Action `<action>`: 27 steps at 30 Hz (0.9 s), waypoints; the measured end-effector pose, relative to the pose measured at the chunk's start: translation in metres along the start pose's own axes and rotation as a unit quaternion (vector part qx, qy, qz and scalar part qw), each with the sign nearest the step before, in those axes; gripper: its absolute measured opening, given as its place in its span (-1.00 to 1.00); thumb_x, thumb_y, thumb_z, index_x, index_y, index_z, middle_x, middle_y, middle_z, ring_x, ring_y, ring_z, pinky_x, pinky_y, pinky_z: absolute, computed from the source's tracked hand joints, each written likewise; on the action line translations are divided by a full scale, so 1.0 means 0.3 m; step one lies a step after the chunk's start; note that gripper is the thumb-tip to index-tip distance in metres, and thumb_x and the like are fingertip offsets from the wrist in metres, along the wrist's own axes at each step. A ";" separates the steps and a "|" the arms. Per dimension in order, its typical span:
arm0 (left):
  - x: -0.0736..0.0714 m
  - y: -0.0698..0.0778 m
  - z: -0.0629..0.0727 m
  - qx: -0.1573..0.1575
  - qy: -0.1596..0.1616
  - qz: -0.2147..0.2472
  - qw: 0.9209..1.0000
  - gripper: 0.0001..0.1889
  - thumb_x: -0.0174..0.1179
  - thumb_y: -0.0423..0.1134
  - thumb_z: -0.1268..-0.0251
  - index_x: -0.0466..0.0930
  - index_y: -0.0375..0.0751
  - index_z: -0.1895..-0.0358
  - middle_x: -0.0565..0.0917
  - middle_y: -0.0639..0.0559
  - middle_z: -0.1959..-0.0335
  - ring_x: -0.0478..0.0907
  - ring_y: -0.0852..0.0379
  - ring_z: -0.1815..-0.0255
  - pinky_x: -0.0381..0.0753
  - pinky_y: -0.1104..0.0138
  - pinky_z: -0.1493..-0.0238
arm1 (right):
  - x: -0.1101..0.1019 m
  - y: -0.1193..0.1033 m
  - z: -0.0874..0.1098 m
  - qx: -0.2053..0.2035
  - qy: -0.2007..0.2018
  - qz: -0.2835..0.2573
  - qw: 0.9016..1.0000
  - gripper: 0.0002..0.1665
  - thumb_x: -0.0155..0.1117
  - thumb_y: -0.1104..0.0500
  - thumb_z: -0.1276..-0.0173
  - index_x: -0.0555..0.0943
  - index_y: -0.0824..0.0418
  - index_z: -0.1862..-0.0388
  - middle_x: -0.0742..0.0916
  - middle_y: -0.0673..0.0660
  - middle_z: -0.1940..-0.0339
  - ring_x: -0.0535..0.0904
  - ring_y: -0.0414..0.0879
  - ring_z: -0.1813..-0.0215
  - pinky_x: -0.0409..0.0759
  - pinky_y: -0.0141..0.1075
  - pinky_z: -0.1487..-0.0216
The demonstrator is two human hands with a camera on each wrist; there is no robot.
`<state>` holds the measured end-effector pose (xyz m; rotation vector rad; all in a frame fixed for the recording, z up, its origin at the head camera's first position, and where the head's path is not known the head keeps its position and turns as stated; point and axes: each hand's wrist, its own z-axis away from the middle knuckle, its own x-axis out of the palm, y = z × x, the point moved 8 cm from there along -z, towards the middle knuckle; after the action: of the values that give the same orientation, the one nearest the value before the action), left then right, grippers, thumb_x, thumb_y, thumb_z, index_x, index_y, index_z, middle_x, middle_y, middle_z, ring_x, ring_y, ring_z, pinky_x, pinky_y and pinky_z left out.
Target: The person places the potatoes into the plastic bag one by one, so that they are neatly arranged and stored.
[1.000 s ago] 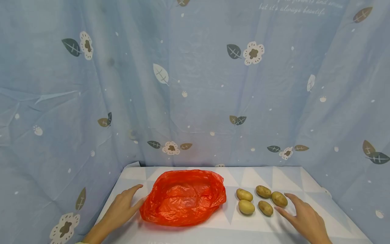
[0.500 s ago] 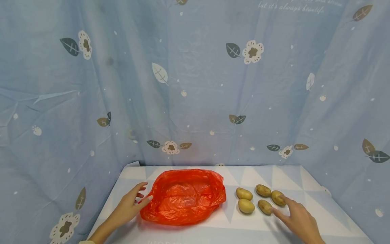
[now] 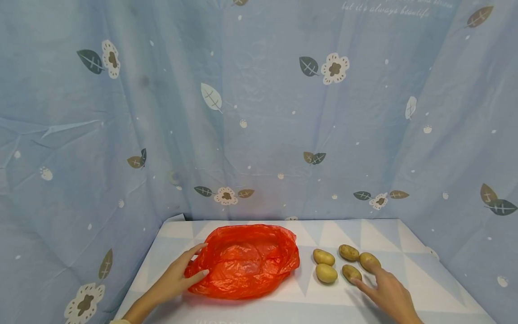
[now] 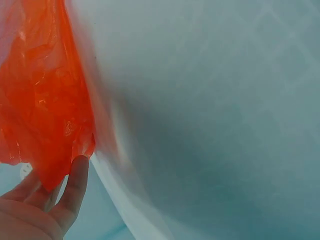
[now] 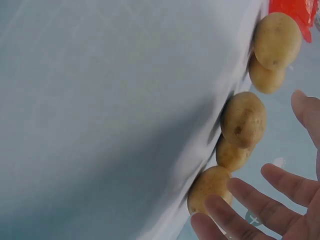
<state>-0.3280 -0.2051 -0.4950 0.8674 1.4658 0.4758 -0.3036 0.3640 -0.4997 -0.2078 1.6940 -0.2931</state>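
Observation:
A red plastic bag (image 3: 243, 279) lies spread on the left half of the table, its wide mouth facing up. My left hand (image 3: 174, 279) is at the bag's left edge, thumb and fingers apart; in the left wrist view one fingertip (image 4: 80, 162) touches the red plastic. Several potatoes lie to the bag's right, among them a rear right potato (image 3: 369, 261) and a front potato (image 3: 351, 273). Over these two reaches my right hand (image 3: 386, 290), fingers spread. Its fingertips overlap the potatoes (image 5: 212, 187) in the right wrist view; firm contact cannot be made out.
A white and pale blue patterned cloth (image 3: 307, 299) covers the table. Blue curtains (image 3: 259, 112) with flowers and leaves hang behind and on both sides. Two more potatoes (image 3: 326, 273) lie nearer the bag, and another potato (image 3: 349, 252) sits at the back.
My left hand has moved right, onto the bag's left edge. My right hand has moved left, over the nearest potatoes. Bag and potatoes stay in place.

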 end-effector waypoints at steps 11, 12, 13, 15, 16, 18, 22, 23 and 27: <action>0.027 -0.007 -0.008 0.012 -0.013 -0.006 1.000 -0.25 0.39 0.09 -0.31 0.30 0.20 -0.53 0.44 -0.03 -0.46 0.37 -0.22 -0.43 0.56 -0.22 -0.22 | 0.039 -0.011 -0.011 -0.012 -0.006 -0.014 1.000 -0.01 0.38 -0.46 -0.22 0.56 0.29 -0.29 0.74 0.27 -0.05 0.68 0.24 0.05 0.67 0.19 0.16; 0.029 -0.008 -0.010 0.011 -0.014 -0.005 1.000 -0.24 0.40 0.08 -0.31 0.30 0.19 -0.53 0.43 -0.03 -0.46 0.38 -0.22 -0.43 0.57 -0.21 -0.21 | 0.040 -0.011 -0.012 -0.011 -0.006 -0.014 1.000 -0.02 0.38 -0.46 -0.22 0.56 0.29 -0.29 0.75 0.26 -0.04 0.68 0.23 0.07 0.67 0.19 0.17; 0.030 -0.009 -0.013 0.010 -0.014 -0.004 1.000 -0.24 0.40 0.08 -0.30 0.30 0.18 -0.54 0.43 -0.04 -0.46 0.38 -0.23 -0.43 0.58 -0.20 -0.21 | 0.041 -0.012 -0.013 -0.011 -0.006 -0.014 1.000 -0.01 0.38 -0.46 -0.22 0.56 0.29 -0.29 0.75 0.25 -0.03 0.68 0.21 0.08 0.67 0.18 0.18; 0.033 -0.011 -0.018 0.004 -0.014 -0.003 1.000 -0.23 0.41 0.08 -0.29 0.30 0.17 -0.54 0.43 -0.05 -0.46 0.38 -0.24 -0.44 0.58 -0.20 -0.20 | 0.041 -0.014 -0.014 -0.010 -0.004 -0.013 1.000 -0.01 0.38 -0.46 -0.21 0.57 0.30 -0.28 0.76 0.23 0.00 0.67 0.19 0.10 0.67 0.17 0.20; 0.033 -0.012 -0.020 0.002 -0.014 -0.003 1.000 -0.23 0.41 0.07 -0.29 0.29 0.17 -0.54 0.43 -0.06 -0.46 0.38 -0.24 -0.44 0.57 -0.20 -0.21 | 0.041 -0.015 -0.014 -0.010 -0.002 -0.013 1.000 -0.02 0.38 -0.46 -0.21 0.57 0.30 -0.28 0.76 0.22 0.01 0.67 0.18 0.11 0.66 0.17 0.21; 0.035 -0.014 -0.024 -0.004 -0.014 -0.003 1.000 -0.23 0.42 0.08 -0.28 0.30 0.15 -0.53 0.43 -0.08 -0.46 0.38 -0.24 -0.43 0.57 -0.21 -0.21 | 0.040 -0.016 -0.015 -0.009 0.000 -0.013 1.000 -0.02 0.39 -0.46 -0.21 0.57 0.29 -0.28 0.76 0.20 0.02 0.65 0.16 0.12 0.66 0.17 0.22; 0.041 -0.021 -0.028 -0.018 -0.018 0.002 1.000 -0.23 0.43 0.07 -0.27 0.33 0.11 -0.52 0.45 -0.09 -0.45 0.40 -0.24 -0.41 0.58 -0.20 -0.20 | 0.040 -0.018 -0.019 -0.006 -0.003 -0.011 1.000 -0.03 0.40 -0.45 -0.21 0.57 0.28 -0.28 0.76 0.19 0.03 0.65 0.16 0.12 0.66 0.17 0.22; 0.042 -0.022 -0.029 -0.021 -0.018 0.003 1.000 -0.23 0.43 0.07 -0.26 0.34 0.10 -0.51 0.45 -0.09 -0.44 0.41 -0.23 -0.40 0.60 -0.18 -0.19 | 0.040 -0.018 -0.020 -0.005 -0.004 -0.010 1.000 -0.03 0.40 -0.45 -0.21 0.57 0.29 -0.28 0.76 0.20 0.03 0.65 0.16 0.12 0.66 0.18 0.21; 0.045 -0.027 -0.033 -0.024 -0.017 0.006 1.000 -0.23 0.44 0.08 -0.25 0.35 0.10 -0.51 0.46 -0.09 -0.44 0.42 -0.23 -0.39 0.64 -0.13 -0.16 | 0.035 -0.023 -0.022 -0.010 -0.004 -0.010 1.000 -0.02 0.39 -0.44 -0.22 0.57 0.31 -0.28 0.76 0.22 0.03 0.66 0.21 0.10 0.65 0.21 0.18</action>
<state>-0.3381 -0.1981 -0.5087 0.8433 1.4138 0.5012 -0.3120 0.3548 -0.5067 -0.2398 1.6892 -0.2901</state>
